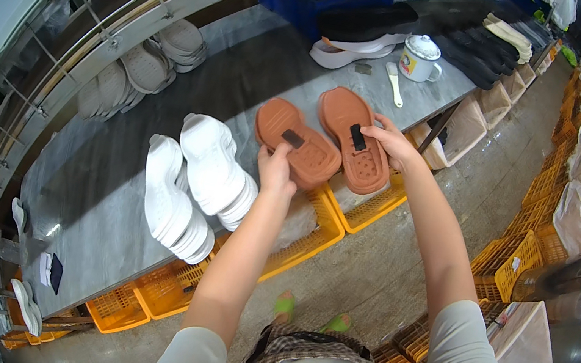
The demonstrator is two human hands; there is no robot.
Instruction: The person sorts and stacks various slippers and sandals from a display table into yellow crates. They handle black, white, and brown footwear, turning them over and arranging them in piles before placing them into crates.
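Note:
Two reddish-brown shoe soles lie side by side at the table's front edge, one (309,160) on the left and one (341,109) on the right. Each carries a small black rectangular patch in its middle: the left patch (292,138) and the right patch (357,137). My left hand (276,169) is closed on the left sole's near edge, thumb by its patch, other fingers mostly hidden. My right hand (394,143) grips the right sole's outer side, a digit touching its patch. Stacked white soles (206,160) stand left of my left hand.
A white lidded mug (420,59) and a white-handled brush (394,85) sit beyond the soles. Black-and-white soles (360,39) lie behind them. Grey soles (144,66) are stacked by the wire rail. Yellow baskets (307,242) stand below the table edge; more crates (519,262) line the right.

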